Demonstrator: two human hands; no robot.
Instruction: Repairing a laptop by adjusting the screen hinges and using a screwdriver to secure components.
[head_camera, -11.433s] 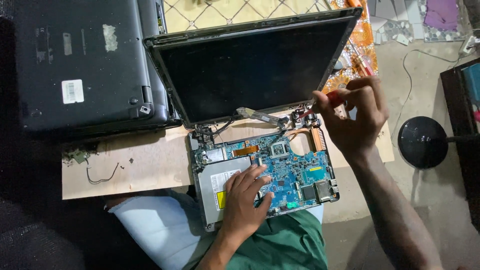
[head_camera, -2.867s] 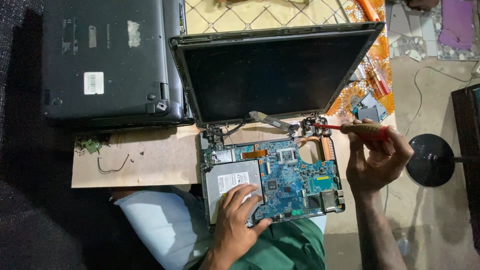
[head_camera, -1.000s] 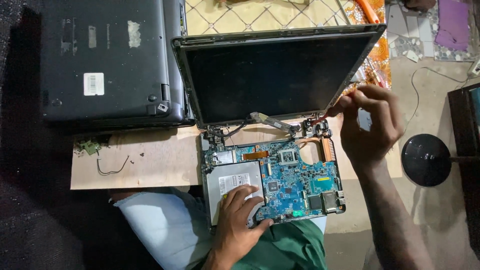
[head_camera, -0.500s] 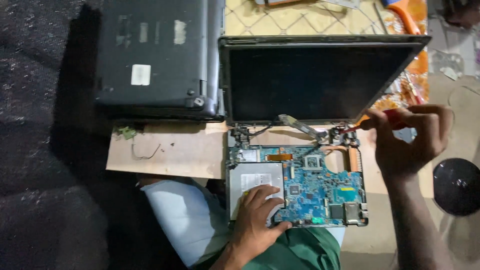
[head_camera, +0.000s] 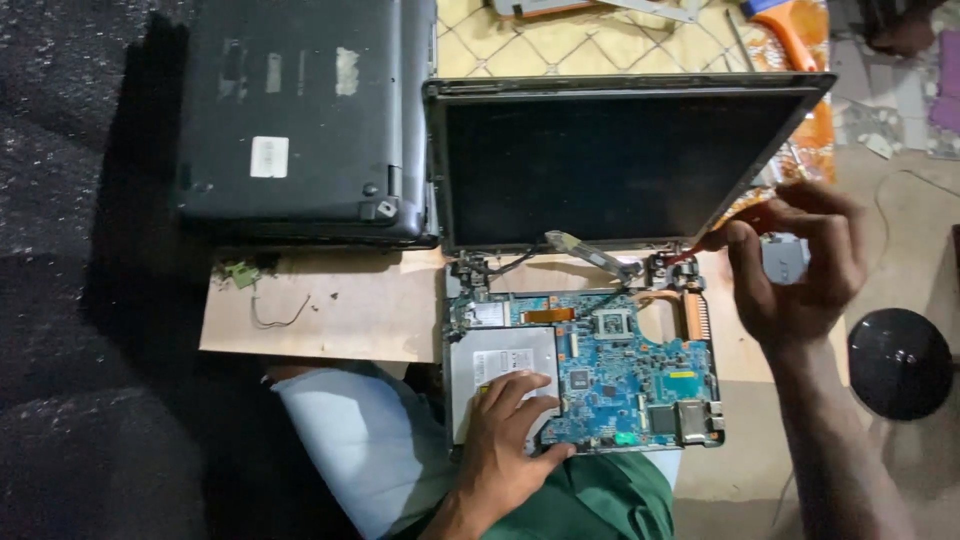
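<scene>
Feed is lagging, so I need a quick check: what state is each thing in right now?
Laptop screen: upright, dark.
Blue motherboard: exposed, no cover.
Silver drive: seated, left hand resting on it.
Red-handled screwdriver: gripped by right hand, tip at the right hinge.
Second laptop: closed, underside up.

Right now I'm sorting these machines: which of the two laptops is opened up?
The right laptop, screen raised, blue circuit board exposed; the left laptop lies closed, underside up.

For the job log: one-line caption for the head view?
Left hand steadies exposed laptop motherboard; right hand works red-handled screwdriver at hinge.
</scene>
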